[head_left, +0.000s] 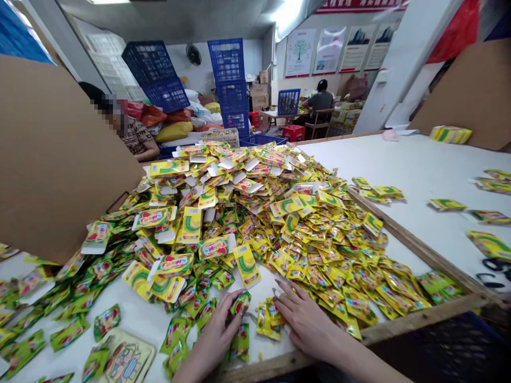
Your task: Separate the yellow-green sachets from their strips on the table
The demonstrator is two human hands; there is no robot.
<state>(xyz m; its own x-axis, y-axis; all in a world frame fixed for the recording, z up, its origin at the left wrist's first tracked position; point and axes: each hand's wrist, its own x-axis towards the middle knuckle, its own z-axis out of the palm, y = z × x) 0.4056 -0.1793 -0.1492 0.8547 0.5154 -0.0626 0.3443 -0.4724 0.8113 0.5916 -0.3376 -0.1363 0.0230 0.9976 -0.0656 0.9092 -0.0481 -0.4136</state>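
Observation:
My left hand (pixel 215 327), at the front edge of the white table, has its fingers closed around a green candy packet (pixel 241 302). More green packets (pixel 240 340) lie under and beside it. My right hand (pixel 305 322) rests just to the right with fingers stretched out, its fingertips and thumb touching a few yellow candy packets (pixel 266 322). Ahead of both hands rises a big heap of yellow printed candy boxes (pixel 191 224), several with open flaps. Loose yellow packets (pixel 331 255) spread along the heap's right side, green ones (pixel 96 274) along its left.
A wooden strip (pixel 415 244) borders the table on the right. Scissors (pixel 495 271) and flat boxes (pixel 489 244) lie beyond it. A cartoon-printed tin (pixel 128 357) sits at the lower left. Cardboard (pixel 59 159) stands on the left, near a seated person (pixel 138 133). Blue crates (pixel 231 96) are stacked behind.

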